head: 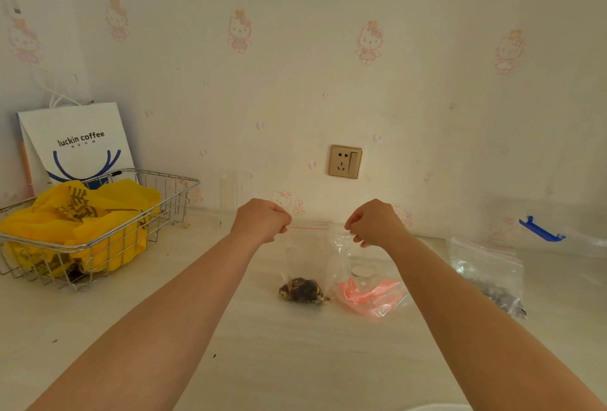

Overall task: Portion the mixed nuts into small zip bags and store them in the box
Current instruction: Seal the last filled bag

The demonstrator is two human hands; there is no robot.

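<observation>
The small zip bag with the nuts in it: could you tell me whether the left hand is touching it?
Touching. The head view shows the left hand pinching the left end of the red seal strip of the small zip bag, while the right hand pinches the other end.

Two hands are in view, the left hand [262, 218] and the right hand [374, 221], both pinching the top of one small zip bag [307, 256] at the middle of the table. That bag holds one small heap of nuts [303, 290]. Just right of it lies one clear bag with pink contents [371, 292]. Further right lies a second zip bag [489, 272] with dark contents, making two zip bags. At far left stands one wire basket [98, 239] holding one yellow plastic bag [108, 213], with one paper bag [78, 141] behind it. One wall socket [345, 161] and one blue clip [540, 230] at far right.
</observation>
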